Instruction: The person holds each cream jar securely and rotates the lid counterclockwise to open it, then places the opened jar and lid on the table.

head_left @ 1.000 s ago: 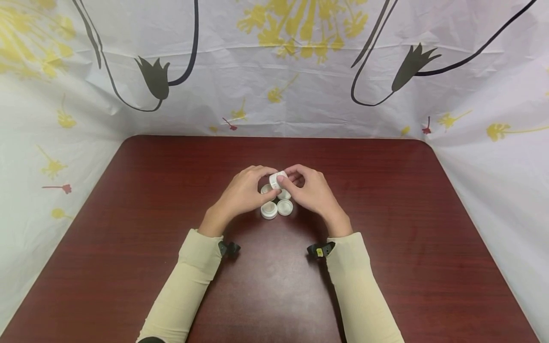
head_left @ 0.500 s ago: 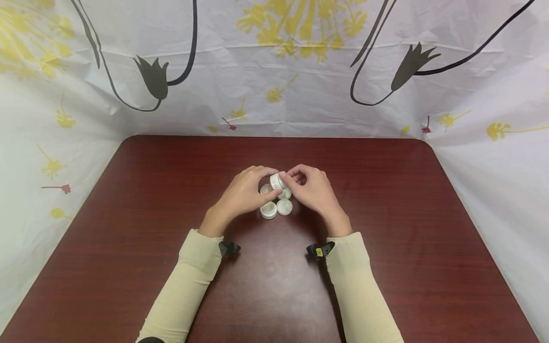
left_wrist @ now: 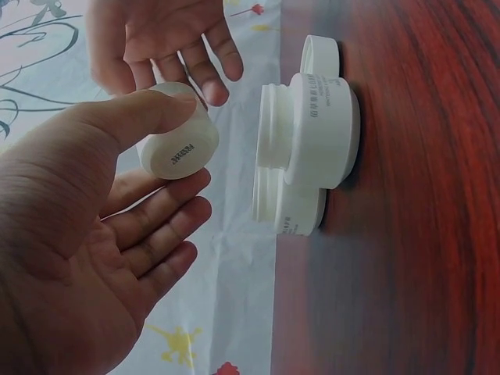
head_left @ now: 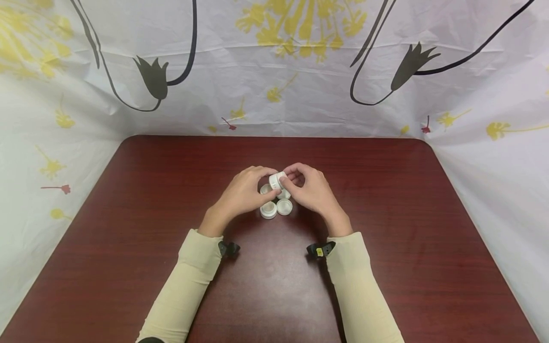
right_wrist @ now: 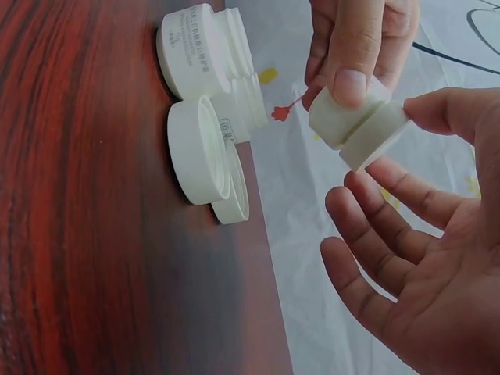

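Observation:
A small white cream jar [right_wrist: 334,123] is held up, tilted, over the table between both hands. The left hand [head_left: 241,191] grips its body, thumb on one side and fingers on the other. At the other end sits the jar's white lid [right_wrist: 375,138], pinched between thumb and index finger of the right hand [head_left: 315,191]; that hand's other fingers are spread loosely below. Beneath the hands, two open white jars stand on the table, the nearer jar [head_left: 268,210] and a far jar [head_left: 265,189] partly hidden by the left hand. Beside them lie a near lid [head_left: 284,207] and a far lid [head_left: 284,195].
The dark red wooden table [head_left: 274,286] is enclosed at the back and sides by a white curtain [head_left: 274,114] with printed flowers. Each wrist carries a black camera band, the left band [head_left: 229,248] and the right band [head_left: 320,250]. Jars and lids stand close together.
The right thumb and fingers have shifted on the lid, up and away half a second ago, now lower against it again. The left hand and the things on the table stay put.

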Motion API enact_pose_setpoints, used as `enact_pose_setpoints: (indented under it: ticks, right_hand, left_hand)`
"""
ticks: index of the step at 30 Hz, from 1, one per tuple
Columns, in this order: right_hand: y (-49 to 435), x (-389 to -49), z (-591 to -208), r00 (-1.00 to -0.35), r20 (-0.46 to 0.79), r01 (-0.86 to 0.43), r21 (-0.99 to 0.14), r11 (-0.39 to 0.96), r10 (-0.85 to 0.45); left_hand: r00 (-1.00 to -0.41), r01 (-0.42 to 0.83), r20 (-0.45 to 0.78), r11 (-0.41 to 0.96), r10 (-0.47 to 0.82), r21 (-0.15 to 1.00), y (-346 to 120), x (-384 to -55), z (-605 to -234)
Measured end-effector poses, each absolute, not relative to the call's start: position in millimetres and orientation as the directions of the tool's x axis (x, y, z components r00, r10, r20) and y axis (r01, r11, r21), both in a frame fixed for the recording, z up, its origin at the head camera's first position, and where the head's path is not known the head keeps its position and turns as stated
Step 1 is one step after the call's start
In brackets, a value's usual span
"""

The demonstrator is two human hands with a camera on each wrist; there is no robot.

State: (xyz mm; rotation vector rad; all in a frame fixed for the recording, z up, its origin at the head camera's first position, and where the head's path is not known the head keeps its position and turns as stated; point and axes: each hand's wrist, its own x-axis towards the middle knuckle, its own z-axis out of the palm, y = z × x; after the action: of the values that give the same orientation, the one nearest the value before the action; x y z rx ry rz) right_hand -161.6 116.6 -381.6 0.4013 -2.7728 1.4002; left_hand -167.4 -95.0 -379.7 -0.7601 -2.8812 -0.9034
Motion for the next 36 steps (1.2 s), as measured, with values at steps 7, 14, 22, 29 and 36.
enact_pose_setpoints:
  ticks: [7, 14, 22, 29, 36]
  right_hand:
    - [117.3, -162.6, -381.7, -0.973, 0.117, -0.212, -0.794, 0.569, -0.199]
    - [117.0, -162.7, -382.3, -0.981, 0.054, -0.161, -0.756, 0.634, -0.185]
    - [114.1, -163.0, -382.6, -0.971, 0.087, -0.209, -0.768, 0.606, -0.224]
    - [112.0, -162.3, -383.4, -0.958, 0.136, -0.262, -0.775, 0.575, -0.253]
    - [110.7, -161.5, -382.6, -0.942, 0.186, -0.314, -0.781, 0.54, -0.279]
  left_hand:
    - [-0.882, 0.457, 0.166, 0.716, 0.442, 0.528, -95.2, -167.6, -379.1]
    - [-0.882, 0.455, 0.163, 0.714, 0.441, 0.531, -95.5, -166.8, -378.6]
    - [-0.882, 0.455, 0.152, 0.719, 0.446, 0.526, -95.6, -167.3, -378.9]
    - [-0.881, 0.451, 0.141, 0.715, 0.451, 0.535, -96.4, -167.7, -379.0]
    - [-0.892, 0.431, 0.141, 0.719, 0.429, 0.545, -100.2, -165.2, -378.3]
